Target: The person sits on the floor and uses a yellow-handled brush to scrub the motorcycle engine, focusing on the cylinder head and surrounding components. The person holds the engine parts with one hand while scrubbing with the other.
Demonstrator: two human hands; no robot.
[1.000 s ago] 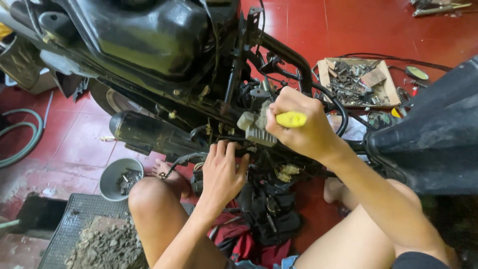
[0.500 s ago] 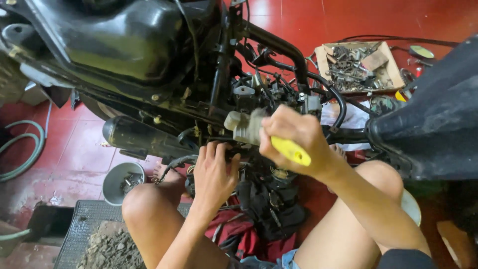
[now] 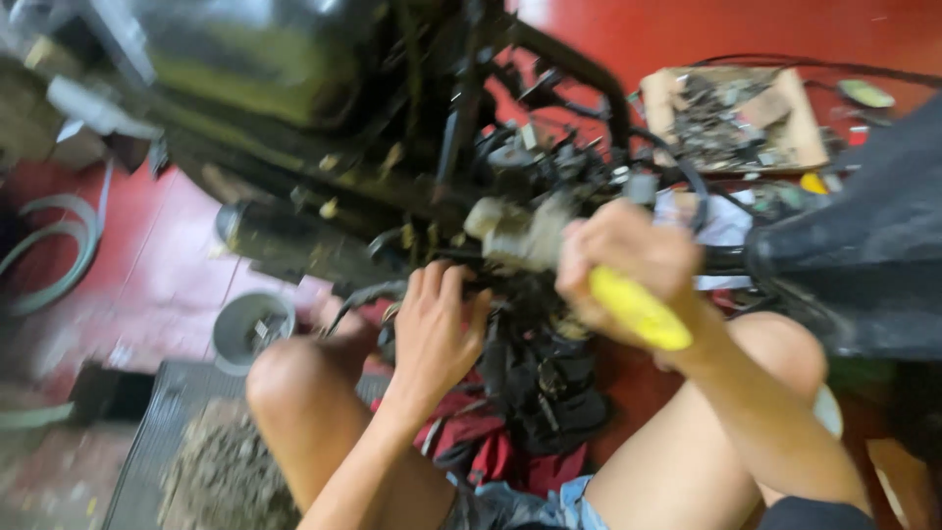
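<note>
Our right hand clenches a yellow-handled screwdriver mid-frame; our left hand, fingers released, rests on the engine. A grey bowl at lower left and a cardboard tray at upper right hold small parts.

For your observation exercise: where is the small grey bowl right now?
In the head view the grey bowl sits on the red floor at lower left, just beyond the person's left knee and below the dark muffler.

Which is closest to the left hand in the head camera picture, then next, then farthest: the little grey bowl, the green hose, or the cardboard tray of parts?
From the left hand:
1. Grey bowl, on the floor just to its left.
2. Green hose, at the far left edge.
3. Cardboard tray, upper right, past the right hand.
</note>
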